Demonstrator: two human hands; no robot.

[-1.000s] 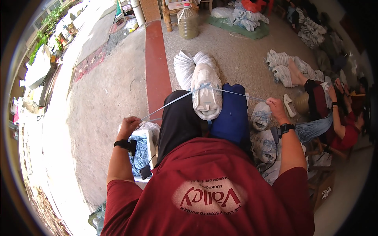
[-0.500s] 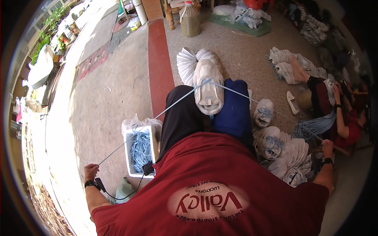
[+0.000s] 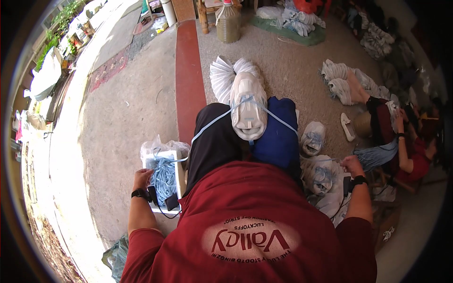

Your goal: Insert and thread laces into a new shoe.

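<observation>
white bundle (image 3: 248, 106) | upright on knees | light-blue cord (image 3: 211, 126) crossed over it, taut

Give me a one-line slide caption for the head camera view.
Seated person pulls a light blue lace taut with left hand and right hand across a white shoe upper on their knees.

white box (image 3: 180, 175), plastic-lined, blue laces inside, at left knee | clear plastic jug (image 3: 228, 23), far top | no screens
</observation>
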